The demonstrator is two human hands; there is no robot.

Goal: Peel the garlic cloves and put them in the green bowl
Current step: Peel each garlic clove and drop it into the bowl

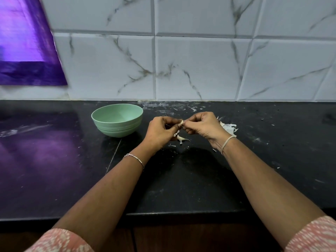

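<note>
A small pale garlic clove (181,122) is pinched between the fingertips of both hands above the black counter. My left hand (161,131) grips it from the left, and my right hand (201,125) pinches it from the right. The green bowl (117,120) stands on the counter just left of my left hand; the part of its inside that I can see holds nothing. A garlic piece with a thin tail (182,139) lies on the counter under my hands. A heap of white garlic skins (228,128) lies behind my right hand.
The black counter (54,160) runs to a marble-tiled wall (200,60) at the back and ends at a front edge near me. A purple glossy sheet (23,48) hangs on the wall at the left. Small skin flakes are scattered around the hands.
</note>
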